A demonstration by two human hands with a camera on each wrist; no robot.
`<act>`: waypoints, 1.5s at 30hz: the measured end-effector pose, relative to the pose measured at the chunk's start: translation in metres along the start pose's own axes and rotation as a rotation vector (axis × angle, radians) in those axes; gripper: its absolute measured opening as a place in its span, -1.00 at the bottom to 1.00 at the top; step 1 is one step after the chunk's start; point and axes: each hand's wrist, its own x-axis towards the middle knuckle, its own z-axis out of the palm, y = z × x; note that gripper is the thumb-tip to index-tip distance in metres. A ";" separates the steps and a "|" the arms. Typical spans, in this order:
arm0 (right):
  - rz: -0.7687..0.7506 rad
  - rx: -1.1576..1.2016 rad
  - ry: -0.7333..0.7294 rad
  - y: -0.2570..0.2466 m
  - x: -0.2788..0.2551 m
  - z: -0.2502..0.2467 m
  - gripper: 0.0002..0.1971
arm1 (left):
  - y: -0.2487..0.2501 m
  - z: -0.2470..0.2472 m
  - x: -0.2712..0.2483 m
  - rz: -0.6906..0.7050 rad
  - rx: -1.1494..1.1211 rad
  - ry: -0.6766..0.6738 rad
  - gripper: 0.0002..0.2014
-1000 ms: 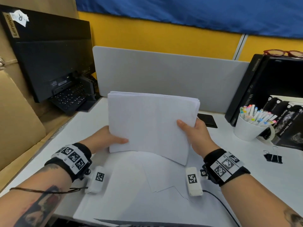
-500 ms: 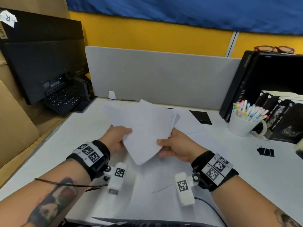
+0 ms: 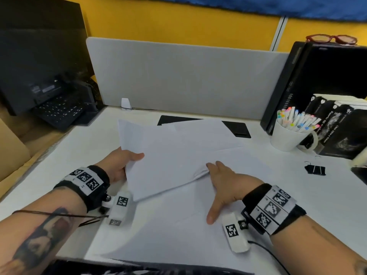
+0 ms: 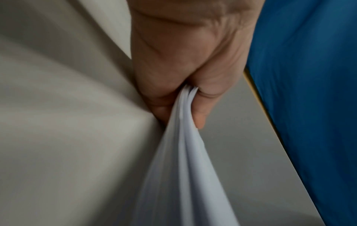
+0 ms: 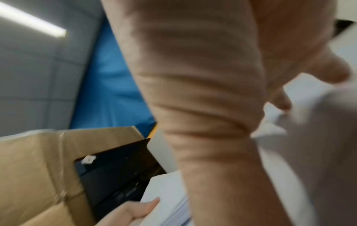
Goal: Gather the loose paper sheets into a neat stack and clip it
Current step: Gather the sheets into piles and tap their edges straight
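Left grip [image 3: 121, 163] pinches paper sheets' [image 3: 170, 155] edge, seemingly uneven.

matt white paper sheets [image 3: 174, 155], smooth white desk [image 3: 297, 195]

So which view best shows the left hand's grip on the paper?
Left wrist: the left hand pinches the paper sheets, thumb against fingers, close up. The head view shows only its thumb on top; the right wrist view shows a blurred corner of it.
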 end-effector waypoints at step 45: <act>0.362 0.645 0.378 0.102 0.001 -0.067 -0.26 | -0.001 -0.001 -0.003 0.070 0.192 -0.173 -0.05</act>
